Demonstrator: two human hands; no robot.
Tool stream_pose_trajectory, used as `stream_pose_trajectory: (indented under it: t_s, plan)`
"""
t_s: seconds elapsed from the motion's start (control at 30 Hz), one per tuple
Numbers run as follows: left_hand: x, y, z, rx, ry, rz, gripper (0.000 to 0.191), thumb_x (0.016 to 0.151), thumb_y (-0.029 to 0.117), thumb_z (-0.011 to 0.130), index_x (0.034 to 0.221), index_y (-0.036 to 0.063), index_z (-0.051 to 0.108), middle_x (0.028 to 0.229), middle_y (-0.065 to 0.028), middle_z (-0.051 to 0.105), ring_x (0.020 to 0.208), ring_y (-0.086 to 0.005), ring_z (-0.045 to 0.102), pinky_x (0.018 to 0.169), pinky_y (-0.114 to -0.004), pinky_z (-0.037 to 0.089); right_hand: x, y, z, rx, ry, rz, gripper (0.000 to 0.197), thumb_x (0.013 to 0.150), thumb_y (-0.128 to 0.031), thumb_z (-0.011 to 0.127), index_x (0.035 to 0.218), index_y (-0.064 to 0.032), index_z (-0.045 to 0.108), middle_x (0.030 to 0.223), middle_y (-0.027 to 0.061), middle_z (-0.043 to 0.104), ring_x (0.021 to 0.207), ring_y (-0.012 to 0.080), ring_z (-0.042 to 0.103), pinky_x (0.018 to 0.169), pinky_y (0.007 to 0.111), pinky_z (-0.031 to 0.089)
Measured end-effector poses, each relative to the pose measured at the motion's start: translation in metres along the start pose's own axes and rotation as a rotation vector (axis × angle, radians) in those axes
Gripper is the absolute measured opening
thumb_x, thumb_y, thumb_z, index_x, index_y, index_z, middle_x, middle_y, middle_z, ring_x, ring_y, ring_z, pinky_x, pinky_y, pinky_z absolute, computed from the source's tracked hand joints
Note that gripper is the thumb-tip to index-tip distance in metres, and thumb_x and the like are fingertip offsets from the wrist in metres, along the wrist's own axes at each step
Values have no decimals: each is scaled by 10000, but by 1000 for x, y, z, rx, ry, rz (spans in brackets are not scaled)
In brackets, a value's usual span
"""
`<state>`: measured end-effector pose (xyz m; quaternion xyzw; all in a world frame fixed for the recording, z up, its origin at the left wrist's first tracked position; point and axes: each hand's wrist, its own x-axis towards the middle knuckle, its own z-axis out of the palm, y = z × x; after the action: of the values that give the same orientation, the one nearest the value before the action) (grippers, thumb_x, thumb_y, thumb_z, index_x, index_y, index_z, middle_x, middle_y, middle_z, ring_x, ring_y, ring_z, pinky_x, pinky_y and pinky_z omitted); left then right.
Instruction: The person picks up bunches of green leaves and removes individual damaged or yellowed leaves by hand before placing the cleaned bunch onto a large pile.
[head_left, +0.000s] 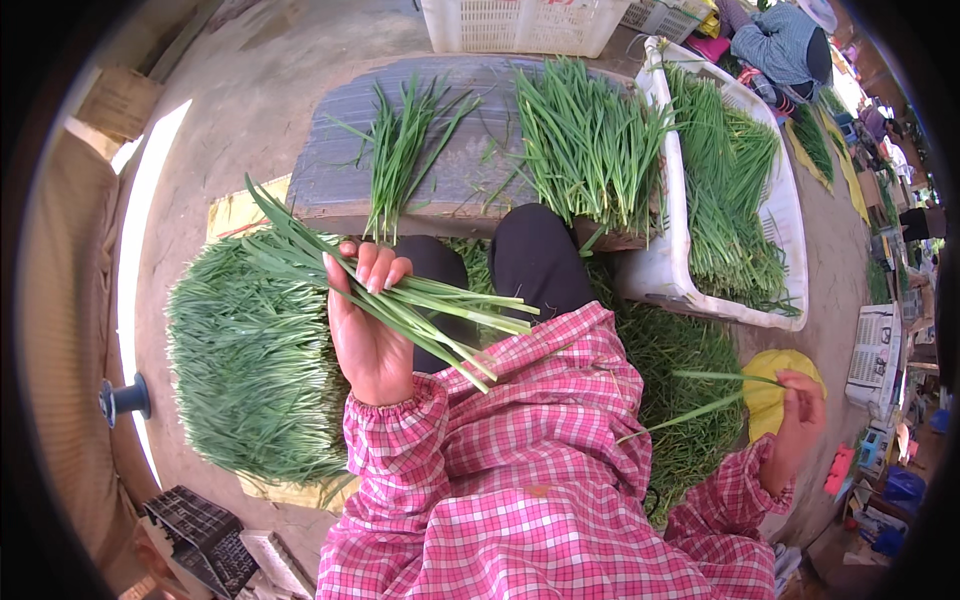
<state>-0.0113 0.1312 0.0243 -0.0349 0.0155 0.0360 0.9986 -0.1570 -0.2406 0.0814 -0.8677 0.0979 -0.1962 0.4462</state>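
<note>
My left hand (367, 322) is closed around a small bunch of flat green leaves with pale stems (442, 300), likely garlic chives, held over my lap. Out to the right, my right hand (799, 412) pinches a few loose green blades (697, 409) over a heap of loose leaves (675, 345). Before my knees is a low bench with a dark top (330, 157). On it lie a small spread bunch (397, 157) and, to the right, a larger pile (592, 150). A big stack of the same greens (255, 360) stands on the floor at my left.
A white plastic crate (679, 217) filled with greens leans by the bench's right end. Another white crate (525, 26) stands beyond the bench. A yellow bag (780, 382) lies behind my right hand. Black crate (199, 532) at lower left. Another person (784, 49) crouches at upper right.
</note>
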Motion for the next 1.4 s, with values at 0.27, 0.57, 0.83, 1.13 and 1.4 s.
stream_pose_trajectory:
  t_s: [0.27,0.57,0.83,1.13,1.4]
  plan:
    - [-26,-24,25,330,-149,11,187,906,247,309,922,72,374,643,-15,344,551,-107,336,574,-251,303,19,-75,115,-103,-379,-603,367,563,-25,667,919,-73,586,958,100,528,863,252,517,730,358,415]
    - [-47,-45,30,547,-178,5,200,903,290,290,932,97,331,657,-33,366,586,-135,378,589,-280,320,22,-94,176,79,-324,-860,230,608,-100,662,833,-114,619,938,69,543,868,240,512,727,370,408]
    - [-51,-54,29,552,-102,56,185,903,282,298,916,100,326,653,-34,367,577,-132,363,580,-274,312,8,-85,188,-39,-145,-885,114,639,-141,633,747,-124,602,977,30,545,912,194,502,807,408,340]
    - [-51,-53,28,567,-110,87,148,908,211,308,911,71,357,627,9,301,541,-74,299,559,-222,293,-12,-77,192,-121,-27,-792,72,641,-150,627,701,-145,586,968,-11,535,934,164,500,891,432,248]
    - [-51,-52,24,429,-79,-13,180,911,253,277,906,85,339,614,-2,338,523,-87,331,556,-240,306,-16,-75,173,8,-166,-787,174,533,-131,683,656,-179,570,875,10,512,877,195,493,896,447,279]
